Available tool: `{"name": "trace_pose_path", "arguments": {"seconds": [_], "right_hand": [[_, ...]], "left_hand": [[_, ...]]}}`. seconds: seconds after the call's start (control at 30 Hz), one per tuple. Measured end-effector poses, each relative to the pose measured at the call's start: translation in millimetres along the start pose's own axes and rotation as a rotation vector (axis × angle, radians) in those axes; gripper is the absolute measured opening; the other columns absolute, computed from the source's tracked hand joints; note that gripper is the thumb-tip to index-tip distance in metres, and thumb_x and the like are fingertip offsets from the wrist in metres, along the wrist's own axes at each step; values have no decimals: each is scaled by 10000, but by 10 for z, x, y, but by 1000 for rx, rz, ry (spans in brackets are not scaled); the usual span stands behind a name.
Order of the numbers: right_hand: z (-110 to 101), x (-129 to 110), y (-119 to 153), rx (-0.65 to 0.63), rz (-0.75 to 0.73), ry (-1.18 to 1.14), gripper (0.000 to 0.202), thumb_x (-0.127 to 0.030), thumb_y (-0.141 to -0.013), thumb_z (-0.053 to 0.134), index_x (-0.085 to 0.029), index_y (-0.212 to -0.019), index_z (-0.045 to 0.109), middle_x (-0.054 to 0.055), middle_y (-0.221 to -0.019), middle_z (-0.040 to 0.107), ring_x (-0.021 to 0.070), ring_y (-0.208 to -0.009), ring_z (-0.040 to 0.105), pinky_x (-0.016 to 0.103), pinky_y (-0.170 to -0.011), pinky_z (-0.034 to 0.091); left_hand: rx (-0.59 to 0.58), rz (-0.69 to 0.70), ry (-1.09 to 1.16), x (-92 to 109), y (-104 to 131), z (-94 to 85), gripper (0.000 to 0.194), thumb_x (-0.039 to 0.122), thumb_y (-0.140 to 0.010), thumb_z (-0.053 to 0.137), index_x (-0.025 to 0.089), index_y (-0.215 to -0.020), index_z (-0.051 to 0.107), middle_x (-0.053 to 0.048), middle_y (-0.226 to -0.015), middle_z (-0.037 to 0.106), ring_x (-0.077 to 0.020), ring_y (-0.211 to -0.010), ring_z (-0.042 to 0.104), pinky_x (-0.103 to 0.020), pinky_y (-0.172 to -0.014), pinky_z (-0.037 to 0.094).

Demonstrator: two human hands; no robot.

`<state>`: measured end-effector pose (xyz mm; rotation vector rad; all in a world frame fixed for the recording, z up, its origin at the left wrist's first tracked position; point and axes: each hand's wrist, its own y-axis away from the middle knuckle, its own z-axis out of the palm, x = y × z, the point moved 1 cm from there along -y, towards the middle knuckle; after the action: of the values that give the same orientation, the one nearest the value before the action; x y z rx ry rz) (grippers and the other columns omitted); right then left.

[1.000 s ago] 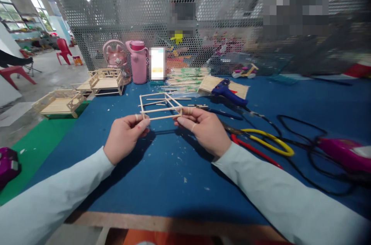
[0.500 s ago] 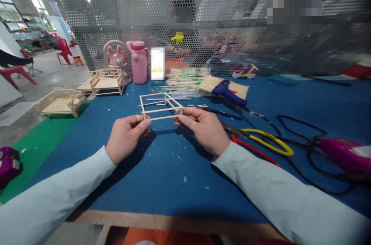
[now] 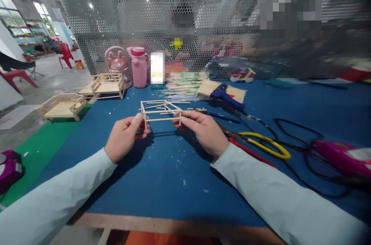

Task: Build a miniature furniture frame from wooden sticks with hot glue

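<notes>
Left hand (image 3: 123, 136) and right hand (image 3: 207, 131) pinch opposite corners of the stick frame (image 3: 162, 119), above the blue mat (image 3: 162, 183). I judge: steadying step; next move calls for light, even pressure.

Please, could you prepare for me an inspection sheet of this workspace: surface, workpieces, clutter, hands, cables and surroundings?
Surface: blue tabletop, sprinkled with small pale scraps.
Workpieces: open stick frame, held above the tabletop; loose thin sticks lie behind it.
Clutter: blue glue gun overlapping a pale panel; tool with red and yellow handles beyond the right wrist; pink bottle at the back.
Hands: left hand and right hand each pinch one end of the frame.
Cables: black cables looped loosely at right; plug ends not seen.
Surroundings: perforated screen behind; red chair on the floor at left.
</notes>
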<state>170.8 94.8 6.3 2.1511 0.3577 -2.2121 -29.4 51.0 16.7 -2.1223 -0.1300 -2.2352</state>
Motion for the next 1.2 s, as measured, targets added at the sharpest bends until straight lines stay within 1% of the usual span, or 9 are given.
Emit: {"name": "trace_pose_path", "arguments": {"seconds": [0.2,0.3,0.47,0.67,0.8,0.9,0.97,1.07,1.2], "right_hand": [[-7,-2,3,-10,-18,2,230,-328,-687,690,-190,-870,691,39,-805,728,142,-709,654,308,-727,508],[-9,-4,13,-30,-32,10,245,-327,-685,679,-182,-883,690,51,-820,729,155,-725,660,325,-733,508],[-7,-19,39,-46,-76,40,288,-304,-671,670,-189,-934,673,46,-851,724,169,-753,660,353,-761,504],[9,-66,46,-19,-139,120,194,-270,-654,689,-202,-834,672,15,-812,701,171,-781,637,362,-842,465],[5,-25,9,-22,-117,138,179,-249,-631,698,-205,-795,642,6,-785,693,169,-772,634,346,-803,469],[-4,24,-31,-27,-78,139,162,-233,-600,721,-191,-730,634,5,-743,685,154,-730,623,326,-773,465],[-9,36,-51,-35,-47,119,187,-241,-586,730,-183,-736,636,7,-729,684,142,-697,614,313,-739,465],[-18,-8,-51,-62,-11,69,293,-279,-587,727,-182,-851,646,26,-780,701,132,-657,606,281,-634,455],[-27,-139,5,-106,2,-37,426,-277,-578,747,-198,-984,646,44,-864,713,135,-675,616,247,-569,424]], "left_hand": [[-34,32,7,4,28,5,450,518,-569,763,120,-766,687,-12,-661,633,-106,-585,573,-226,-570,473],[-28,9,5,-7,10,-1,464,481,-527,795,126,-806,691,3,-656,634,-94,-564,563,-224,-574,470],[-33,38,7,-16,-15,-16,418,460,-573,772,131,-815,684,7,-646,629,-94,-569,569,-224,-579,479],[-50,176,-185,-75,-53,-63,269,365,-681,700,142,-832,709,-28,-706,675,-139,-650,615,-245,-611,497],[-41,307,-371,-102,-67,-93,229,340,-738,651,162,-856,733,-41,-781,724,-168,-732,643,-270,-707,498],[-20,326,-469,-90,-62,-97,216,338,-739,655,166,-834,746,-38,-803,735,-174,-755,640,-277,-760,482],[-33,269,-445,-71,-53,-87,244,366,-734,654,156,-822,742,-27,-735,710,-151,-657,604,-259,-663,481],[-67,163,-280,-26,-29,-64,304,409,-705,676,139,-837,722,-7,-652,637,-113,-565,533,-211,-513,444],[-108,76,12,29,8,-43,379,436,-631,753,136,-855,695,-1,-663,604,-98,-588,543,-175,-484,448]]}}
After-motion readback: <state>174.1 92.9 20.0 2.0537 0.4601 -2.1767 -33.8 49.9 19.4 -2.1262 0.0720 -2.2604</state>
